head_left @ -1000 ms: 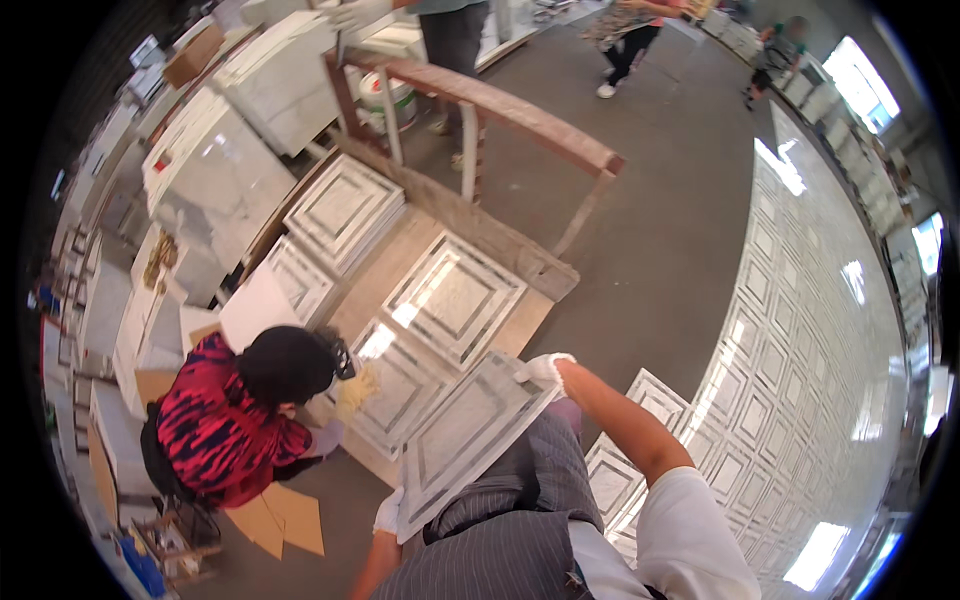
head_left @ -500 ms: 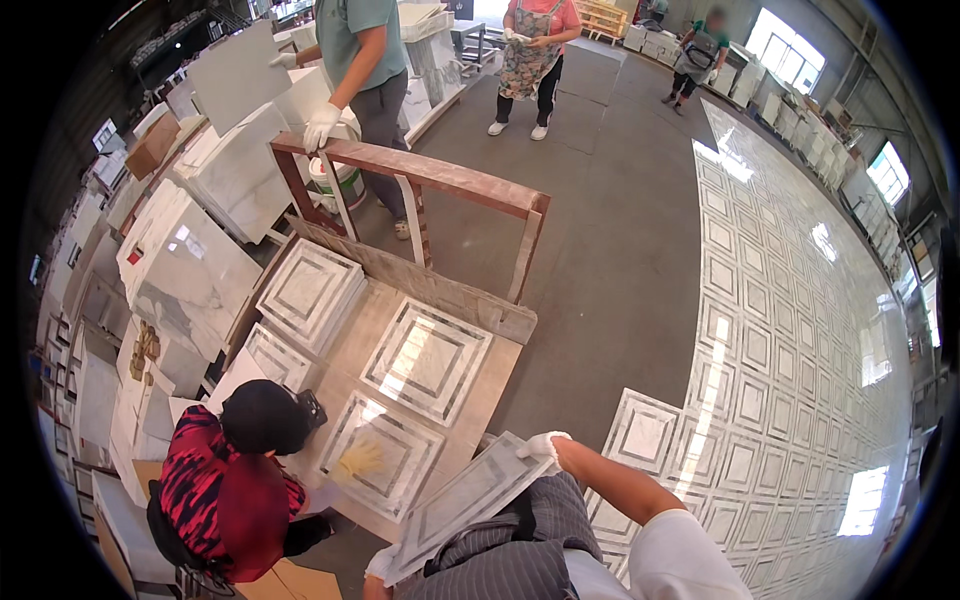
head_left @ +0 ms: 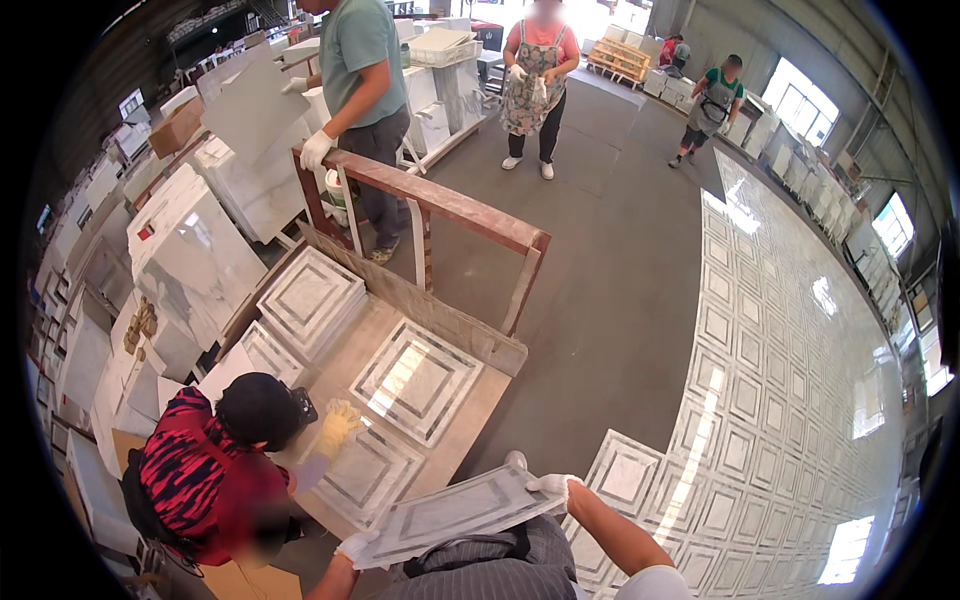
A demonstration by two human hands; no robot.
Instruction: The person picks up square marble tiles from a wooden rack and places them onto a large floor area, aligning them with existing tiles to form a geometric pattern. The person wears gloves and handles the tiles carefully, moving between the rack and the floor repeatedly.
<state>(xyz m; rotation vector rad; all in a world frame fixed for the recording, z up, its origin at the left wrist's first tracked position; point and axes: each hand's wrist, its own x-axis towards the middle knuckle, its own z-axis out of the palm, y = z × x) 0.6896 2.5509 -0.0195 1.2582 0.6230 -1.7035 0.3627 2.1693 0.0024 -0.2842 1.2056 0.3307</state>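
I hold a square white marble tile (head_left: 462, 512) with a grey inlaid frame flat in front of my body. My left hand (head_left: 356, 548), in a white glove, grips its lower left corner. My right hand (head_left: 552, 486), also gloved, grips its right corner. Just beyond the tile lies a low wooden pallet (head_left: 478, 400) with similar framed tiles (head_left: 415, 380) laid on it. A crouching person in a red patterned top (head_left: 205, 480) wipes one of those tiles with a yellow-gloved hand (head_left: 338, 424).
A rusty metal rack (head_left: 430, 200) stands behind the pallet, with a person in a green shirt (head_left: 362, 60) at it. White marble slabs (head_left: 195, 265) are stacked on the left. To my right the floor is laid with glossy framed tiles (head_left: 780, 400). Two more people stand far off.
The view has tilted up, so more of the hall and the standing people show. The tile stays gripped in both hands, now lower in the picture. The crouching person keeps wiping.
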